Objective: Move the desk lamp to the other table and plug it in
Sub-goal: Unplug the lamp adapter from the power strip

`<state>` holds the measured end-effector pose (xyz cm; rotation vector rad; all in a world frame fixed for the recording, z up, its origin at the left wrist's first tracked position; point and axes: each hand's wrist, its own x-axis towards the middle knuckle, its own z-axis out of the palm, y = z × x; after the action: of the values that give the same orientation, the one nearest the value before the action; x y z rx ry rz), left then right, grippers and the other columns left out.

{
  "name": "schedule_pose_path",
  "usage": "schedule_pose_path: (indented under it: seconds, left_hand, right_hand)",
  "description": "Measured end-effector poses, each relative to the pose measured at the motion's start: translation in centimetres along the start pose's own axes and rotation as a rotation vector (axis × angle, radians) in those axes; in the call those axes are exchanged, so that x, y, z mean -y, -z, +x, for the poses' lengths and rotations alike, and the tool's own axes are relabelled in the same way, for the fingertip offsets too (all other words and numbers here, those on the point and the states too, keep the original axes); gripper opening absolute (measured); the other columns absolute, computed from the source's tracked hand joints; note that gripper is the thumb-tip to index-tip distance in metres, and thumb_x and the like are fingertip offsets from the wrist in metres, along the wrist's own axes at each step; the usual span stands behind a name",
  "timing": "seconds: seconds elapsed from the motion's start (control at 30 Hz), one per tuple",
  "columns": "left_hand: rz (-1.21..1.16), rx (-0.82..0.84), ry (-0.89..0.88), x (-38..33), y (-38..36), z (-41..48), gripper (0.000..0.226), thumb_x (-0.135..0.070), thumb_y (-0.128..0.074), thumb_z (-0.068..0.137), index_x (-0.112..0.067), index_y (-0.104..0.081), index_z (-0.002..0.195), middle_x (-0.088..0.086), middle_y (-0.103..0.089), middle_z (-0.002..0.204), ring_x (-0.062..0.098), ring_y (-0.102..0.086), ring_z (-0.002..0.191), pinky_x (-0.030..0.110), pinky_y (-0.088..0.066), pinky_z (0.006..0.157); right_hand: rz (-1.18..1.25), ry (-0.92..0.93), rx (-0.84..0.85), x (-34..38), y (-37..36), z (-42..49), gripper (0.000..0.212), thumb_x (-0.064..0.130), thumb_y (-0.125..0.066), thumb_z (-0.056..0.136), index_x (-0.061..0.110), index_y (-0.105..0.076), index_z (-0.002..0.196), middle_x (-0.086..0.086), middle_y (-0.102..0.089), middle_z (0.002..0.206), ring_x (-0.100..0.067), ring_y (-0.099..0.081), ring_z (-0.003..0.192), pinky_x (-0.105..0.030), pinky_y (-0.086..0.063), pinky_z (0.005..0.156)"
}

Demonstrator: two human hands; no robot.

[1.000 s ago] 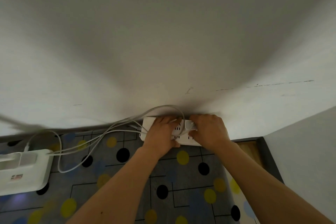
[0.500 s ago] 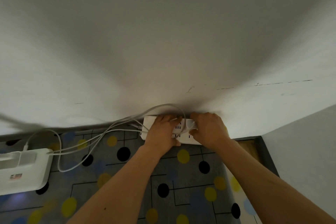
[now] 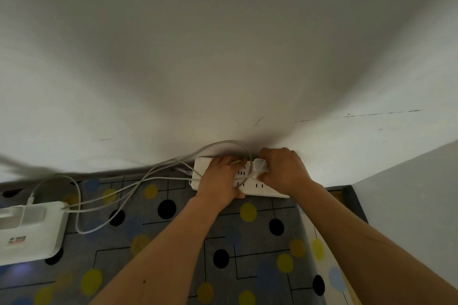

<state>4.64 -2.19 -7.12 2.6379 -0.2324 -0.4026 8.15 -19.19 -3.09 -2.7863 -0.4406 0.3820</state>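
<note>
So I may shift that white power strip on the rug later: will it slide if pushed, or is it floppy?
The power strip looks like a rigid plastic bar, so probably stiff. It likely slides or lifts easily: the left hand presses on it while the right hand works the plug. The attached cords would probably drag along.

Both forearms are bare from the bottom edge of the view up to the wrists, with no sleeve showing. The left hand (image 3: 221, 179) and right hand (image 3: 285, 170) are bare too. A small dark mole sits on the left forearm, well behind the hand.
</note>
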Motion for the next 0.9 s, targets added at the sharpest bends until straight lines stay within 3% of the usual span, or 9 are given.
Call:
schedule_pose_path:
  seconds: [0.1,0.27,0.33,0.43,0.5,0.6,0.67,0.8,0.9]
  left_hand:
    - [0.006,-0.004,-0.002,0.0,0.0,0.0,0.093,-0.034,-0.082,0.064,-0.026,-0.035,0.144,0.0,-0.038,0.146,0.023,-0.03,0.133,0.029,-0.024,0.109]
    - [0.016,0.026,-0.009,0.2,0.3,-0.1,0.093,-0.035,-0.08,0.067,-0.026,-0.031,0.145,0.0,-0.032,0.15,0.022,-0.026,0.137,0.03,-0.021,0.112]
    - [0.036,0.052,-0.032,0.4,0.6,-0.4,0.091,-0.035,-0.078,0.07,-0.025,-0.029,0.146,0.001,-0.028,0.153,0.023,-0.025,0.139,0.031,-0.019,0.114]
    - [0.003,-0.011,-0.042,0.9,0.9,-1.8,0.076,-0.031,-0.074,0.075,-0.023,-0.038,0.142,0.001,-0.032,0.15,0.022,-0.033,0.135,0.029,-0.027,0.11]
    - [-0.018,-0.115,-0.063,1.4,1.1,-3.3,0.063,-0.029,-0.069,0.078,-0.023,-0.046,0.136,0.001,-0.04,0.145,0.021,-0.04,0.13,0.029,-0.034,0.103]
    - [-0.026,-0.242,-0.057,2.5,1.6,-5.5,0.053,-0.022,-0.066,0.079,-0.017,-0.053,0.13,0.005,-0.05,0.136,0.025,-0.047,0.121,0.036,-0.044,0.096]
    - [-0.018,-0.266,-0.012,3.4,2.1,-6.7,0.052,-0.016,-0.064,0.079,-0.017,-0.053,0.13,0.005,-0.05,0.135,0.025,-0.047,0.12,0.037,-0.044,0.097]
    - [0.034,-0.296,0.029,5.7,3.3,-9.1,0.058,-0.013,-0.061,0.076,-0.02,-0.049,0.133,0.004,-0.049,0.137,0.024,-0.045,0.123,0.035,-0.041,0.102]
    - [0.05,-0.314,0.081,7.5,4.2,-10.8,0.065,-0.013,-0.06,0.079,-0.021,-0.04,0.14,0.004,-0.044,0.14,0.025,-0.04,0.127,0.034,-0.035,0.106]
  right_hand:
    - [0.115,-0.056,0.003,-0.4,0.0,-0.7,0.028,0.038,-0.07,0.074,0.023,-0.057,0.094,-0.002,-0.067,0.091,-0.023,-0.061,0.083,-0.031,-0.047,0.068]
    - [0.364,-0.151,-0.268,0.0,0.2,-3.0,0.025,0.029,-0.073,0.073,0.032,-0.052,0.086,0.01,-0.062,0.074,-0.016,-0.061,0.071,-0.033,-0.052,0.061]
    - [0.371,-0.15,-0.286,0.0,0.5,-4.0,0.027,0.029,-0.074,0.072,0.032,-0.05,0.085,0.015,-0.057,0.069,-0.013,-0.06,0.068,-0.031,-0.051,0.06]
    - [0.347,-0.158,-0.194,0.2,0.2,-5.2,0.03,0.037,-0.073,0.072,0.033,-0.051,0.091,0.014,-0.058,0.074,-0.015,-0.06,0.072,-0.031,-0.051,0.065]
    - [0.354,-0.136,-0.101,1.2,-0.5,-5.7,0.032,0.043,-0.071,0.072,0.032,-0.054,0.098,0.012,-0.059,0.074,-0.012,-0.059,0.07,-0.024,-0.046,0.061]
    - [0.36,-0.057,0.095,3.6,-1.7,-6.0,0.035,0.045,-0.07,0.072,0.03,-0.056,0.1,0.009,-0.064,0.085,-0.011,-0.06,0.076,-0.019,-0.046,0.062]
    - [0.334,-0.002,0.191,5.1,-2.3,-5.9,0.033,0.042,-0.069,0.072,0.028,-0.059,0.101,0.005,-0.067,0.094,-0.011,-0.061,0.082,-0.021,-0.049,0.068]
    - [0.284,0.066,0.284,8.2,-3.3,-5.2,0.002,0.027,-0.063,0.081,0.024,-0.063,0.081,0.002,-0.069,0.087,-0.012,-0.064,0.082,-0.025,-0.053,0.074]
    - [0.315,0.07,0.321,10.1,-3.8,-4.8,0.011,0.015,-0.059,0.084,0.021,-0.068,0.08,-0.001,-0.072,0.085,-0.012,-0.067,0.077,-0.024,-0.055,0.075]
